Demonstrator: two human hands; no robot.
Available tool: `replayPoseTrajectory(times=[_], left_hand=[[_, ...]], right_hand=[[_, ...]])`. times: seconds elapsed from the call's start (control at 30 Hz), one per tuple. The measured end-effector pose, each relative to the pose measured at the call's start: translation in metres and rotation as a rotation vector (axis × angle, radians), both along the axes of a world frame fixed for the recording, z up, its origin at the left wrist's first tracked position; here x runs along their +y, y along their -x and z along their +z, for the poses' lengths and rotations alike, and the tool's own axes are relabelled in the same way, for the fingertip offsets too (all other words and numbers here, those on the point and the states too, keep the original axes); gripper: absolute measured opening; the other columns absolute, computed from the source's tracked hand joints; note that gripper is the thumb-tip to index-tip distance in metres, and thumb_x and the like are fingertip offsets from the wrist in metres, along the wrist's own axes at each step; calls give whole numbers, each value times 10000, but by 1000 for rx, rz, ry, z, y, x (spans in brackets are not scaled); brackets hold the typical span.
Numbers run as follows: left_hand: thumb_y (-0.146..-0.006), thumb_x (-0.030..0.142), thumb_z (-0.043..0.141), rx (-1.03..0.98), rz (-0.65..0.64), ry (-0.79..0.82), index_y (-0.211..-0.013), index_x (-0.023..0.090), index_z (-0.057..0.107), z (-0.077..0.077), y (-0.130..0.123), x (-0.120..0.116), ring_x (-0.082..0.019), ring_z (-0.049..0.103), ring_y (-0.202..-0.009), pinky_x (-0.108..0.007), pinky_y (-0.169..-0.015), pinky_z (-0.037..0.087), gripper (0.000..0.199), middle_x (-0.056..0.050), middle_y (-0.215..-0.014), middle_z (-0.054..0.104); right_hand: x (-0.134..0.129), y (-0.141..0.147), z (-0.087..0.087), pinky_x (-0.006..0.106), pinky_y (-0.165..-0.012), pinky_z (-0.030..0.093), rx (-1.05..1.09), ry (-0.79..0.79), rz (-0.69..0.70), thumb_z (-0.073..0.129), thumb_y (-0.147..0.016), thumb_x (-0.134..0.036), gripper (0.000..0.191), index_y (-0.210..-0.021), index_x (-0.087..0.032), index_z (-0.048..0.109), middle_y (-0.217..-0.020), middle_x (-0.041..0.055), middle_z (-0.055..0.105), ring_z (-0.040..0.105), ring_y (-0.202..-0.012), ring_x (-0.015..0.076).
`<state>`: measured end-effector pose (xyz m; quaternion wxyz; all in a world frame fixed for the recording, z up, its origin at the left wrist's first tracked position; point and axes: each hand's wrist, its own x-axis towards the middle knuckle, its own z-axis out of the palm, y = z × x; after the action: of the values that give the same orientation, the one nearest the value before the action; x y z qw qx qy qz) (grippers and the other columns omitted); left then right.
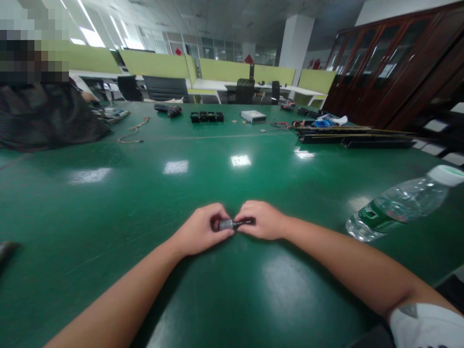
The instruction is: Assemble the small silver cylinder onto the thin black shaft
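Observation:
My left hand [205, 229] and my right hand [261, 220] meet low over the green table [217, 174]. Between them lies a small slim dark object with a grey barrel [226, 224]; its exact kind cannot be made out. The left fingers curl round its thicker end, with thumb and forefinger on either side of the barrel. At the thin dark end, the right fingers pinch from the other side. The object lies roughly level, and parts of both ends are hidden by the fingers.
A clear water bottle [395, 208] with a white cap stands beside my right forearm. Along the far edge are black box-like parts [207, 117], a white box [253, 116], a cord [132, 131] and long black bars [362, 140]. Someone in dark clothing [47, 113] is at the left.

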<state>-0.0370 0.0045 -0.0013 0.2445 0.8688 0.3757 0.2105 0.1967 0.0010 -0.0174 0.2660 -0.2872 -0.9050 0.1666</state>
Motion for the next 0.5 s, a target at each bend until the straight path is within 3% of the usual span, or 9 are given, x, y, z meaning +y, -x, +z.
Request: replayPoseTrajectory(times=[0.5], left_hand=[[-802,380,685,0,3,7,-821,175,584,2,-1,-1,-147,533,-658,-245,-603,397,229,6,-738,574]], right_hand=[[1,-2,1,291,-768,482,10,-4,20,665,-837,-190,159,-981,-152,720,-875,64,707,614,-819,176]])
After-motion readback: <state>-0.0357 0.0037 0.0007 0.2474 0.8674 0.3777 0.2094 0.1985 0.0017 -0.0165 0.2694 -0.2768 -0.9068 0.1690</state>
